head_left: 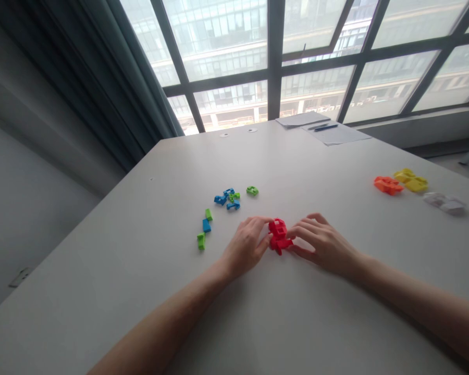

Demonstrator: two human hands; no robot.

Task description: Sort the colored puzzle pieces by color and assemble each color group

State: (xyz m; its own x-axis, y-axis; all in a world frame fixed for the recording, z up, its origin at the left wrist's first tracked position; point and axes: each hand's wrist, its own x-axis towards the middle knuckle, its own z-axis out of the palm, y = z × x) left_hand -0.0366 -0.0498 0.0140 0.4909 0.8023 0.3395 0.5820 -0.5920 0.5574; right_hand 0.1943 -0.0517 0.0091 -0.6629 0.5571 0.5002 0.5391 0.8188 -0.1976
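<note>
A small cluster of red plastic toy car pieces [279, 234] lies on the white table [234, 317] between my two hands. My left hand [247, 242] is at its left side, thumb and index finger closed on its edge. From the right, my right hand [323, 244] touches the cluster with curled fingertips and thumb, its other fingers slightly raised. Fingertips cover part of the red pieces, so I cannot tell how they fit together. Beyond my left hand sit blue toy pieces [233, 205] and a green toy car piece [252, 190].
Left of my left hand, green blocks [201, 241] and a blue block [206, 225] form a line. Orange [388, 185], yellow [411, 179] and white pieces [445, 203] lie far right. Papers [336, 134] with pens [325, 127] rest by the window.
</note>
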